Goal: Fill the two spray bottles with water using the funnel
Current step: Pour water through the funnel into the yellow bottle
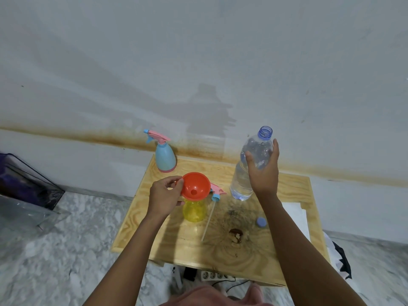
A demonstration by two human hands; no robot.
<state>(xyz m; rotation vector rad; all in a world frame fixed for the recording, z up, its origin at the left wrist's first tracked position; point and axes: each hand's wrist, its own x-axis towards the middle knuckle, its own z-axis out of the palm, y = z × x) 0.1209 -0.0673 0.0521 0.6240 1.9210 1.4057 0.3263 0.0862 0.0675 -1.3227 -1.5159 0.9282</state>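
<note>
Above the desk (276, 257), my left fingers (179, 183) pinch the funnel (195, 186) seated in the yellow bottle (194, 211); my right fingers (250, 159) grip the open water bottle (241, 182). Neither spray bottle looks filled yet.

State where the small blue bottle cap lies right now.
In the head view, the small blue plastic bottle cap lies on the wooden table, right side, beside the dark stain.

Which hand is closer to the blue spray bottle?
Left. The left hand, pinching the funnel, is in front of the blue spray bottle; the right hand grips the water bottle farther right.
</note>
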